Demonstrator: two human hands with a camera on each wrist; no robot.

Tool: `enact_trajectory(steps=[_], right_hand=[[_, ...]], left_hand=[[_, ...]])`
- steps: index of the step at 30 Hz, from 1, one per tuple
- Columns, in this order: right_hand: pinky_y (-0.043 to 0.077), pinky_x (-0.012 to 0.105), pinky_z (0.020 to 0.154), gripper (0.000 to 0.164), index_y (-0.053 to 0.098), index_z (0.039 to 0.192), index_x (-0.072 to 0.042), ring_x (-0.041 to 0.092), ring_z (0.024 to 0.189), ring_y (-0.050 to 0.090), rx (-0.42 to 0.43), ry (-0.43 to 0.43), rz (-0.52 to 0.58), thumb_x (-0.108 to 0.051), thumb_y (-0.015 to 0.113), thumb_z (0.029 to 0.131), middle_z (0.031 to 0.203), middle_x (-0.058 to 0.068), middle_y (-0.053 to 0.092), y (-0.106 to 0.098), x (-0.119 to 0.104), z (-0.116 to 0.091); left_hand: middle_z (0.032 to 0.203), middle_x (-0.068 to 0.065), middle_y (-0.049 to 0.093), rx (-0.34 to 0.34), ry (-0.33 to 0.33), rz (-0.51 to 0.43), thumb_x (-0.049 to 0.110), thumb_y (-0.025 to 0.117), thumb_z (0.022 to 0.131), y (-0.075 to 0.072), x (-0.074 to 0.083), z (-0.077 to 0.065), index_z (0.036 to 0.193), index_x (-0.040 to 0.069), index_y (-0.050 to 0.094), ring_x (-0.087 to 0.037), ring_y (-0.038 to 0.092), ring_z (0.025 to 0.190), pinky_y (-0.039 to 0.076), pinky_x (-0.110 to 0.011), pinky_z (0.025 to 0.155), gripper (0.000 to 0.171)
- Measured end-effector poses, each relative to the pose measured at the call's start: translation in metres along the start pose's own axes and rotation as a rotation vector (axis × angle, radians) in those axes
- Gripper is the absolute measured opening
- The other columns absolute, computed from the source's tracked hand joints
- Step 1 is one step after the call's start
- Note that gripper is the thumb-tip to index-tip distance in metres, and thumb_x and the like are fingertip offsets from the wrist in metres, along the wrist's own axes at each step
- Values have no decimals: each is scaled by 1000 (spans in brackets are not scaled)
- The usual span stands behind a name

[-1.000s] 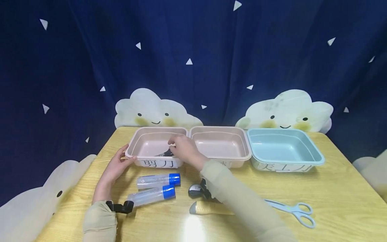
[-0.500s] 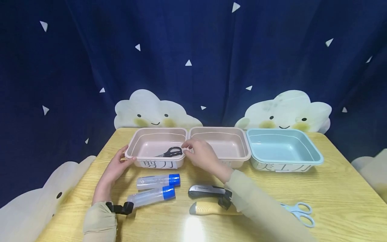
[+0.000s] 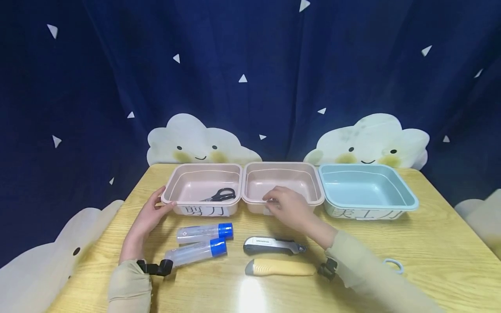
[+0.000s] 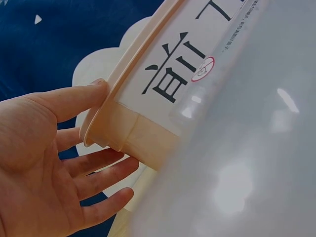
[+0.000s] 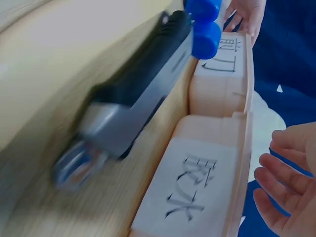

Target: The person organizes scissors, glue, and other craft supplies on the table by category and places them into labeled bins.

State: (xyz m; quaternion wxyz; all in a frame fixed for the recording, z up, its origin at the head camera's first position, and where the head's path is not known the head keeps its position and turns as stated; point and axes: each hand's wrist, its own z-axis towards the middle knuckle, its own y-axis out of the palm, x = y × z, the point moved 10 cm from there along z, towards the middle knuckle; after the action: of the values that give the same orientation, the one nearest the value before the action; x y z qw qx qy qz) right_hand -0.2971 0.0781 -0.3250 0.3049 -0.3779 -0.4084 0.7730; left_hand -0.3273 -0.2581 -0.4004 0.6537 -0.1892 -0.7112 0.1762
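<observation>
My left hand (image 3: 150, 215) rests at the front left corner of the left pink bin (image 3: 207, 209). In the left wrist view its thumb (image 4: 81, 101) touches the rim, while the other fingers spread loosely along the side. Inside that bin lies a pair of black-handled scissors (image 3: 223, 195). My right hand (image 3: 289, 208), fingers loosely bent and holding nothing, hovers over the front rim of the middle pink bin (image 3: 283, 166). Below it on the table lie a grey and black utility knife (image 3: 270, 245) and a yellow utility knife (image 3: 279, 268).
Two clear glue bottles (image 3: 199, 234) with blue caps lie before the left bin. A light blue bin (image 3: 369, 205) stands at the right of the row. Light blue scissors (image 3: 395, 264) are mostly hidden by my right sleeve (image 3: 372, 269). Paper labels (image 5: 185, 190) face front.
My right hand has moved right, from the left bin to the middle one, uncovering the black-handled scissors and both utility knives. My left hand stays at its corner.
</observation>
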Motion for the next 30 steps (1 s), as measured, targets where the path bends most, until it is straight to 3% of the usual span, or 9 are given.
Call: enact_trajectory(steps=[18, 25, 30], right_hand=[[50, 33, 70, 11, 70, 89, -15, 14, 78, 62, -32, -44, -91, -18, 68, 79, 84, -5, 65, -23, 41, -48], [50, 36, 70, 18, 69, 94, -15, 17, 81, 62, -33, -27, -154, -20, 70, 77, 88, -3, 67, -34, 54, -72], [48, 32, 65, 13, 69, 86, -17, 12, 73, 60, -26, -49, -194, -19, 73, 74, 79, -8, 63, -44, 59, -89]], left_hand=[[140, -26, 30, 4, 3, -1, 34, 56, 90, -1, 1, 2, 147, 13, 8, -40, 38, 119, 29, -52, 99, 78], [140, -26, 29, 5, 5, -6, 36, 56, 89, -1, -1, 1, 147, 14, 8, -40, 38, 119, 29, -54, 99, 78], [139, -26, 30, 4, 9, -14, 35, 56, 89, -1, -2, 2, 147, 12, 9, -40, 38, 119, 30, -51, 98, 78]])
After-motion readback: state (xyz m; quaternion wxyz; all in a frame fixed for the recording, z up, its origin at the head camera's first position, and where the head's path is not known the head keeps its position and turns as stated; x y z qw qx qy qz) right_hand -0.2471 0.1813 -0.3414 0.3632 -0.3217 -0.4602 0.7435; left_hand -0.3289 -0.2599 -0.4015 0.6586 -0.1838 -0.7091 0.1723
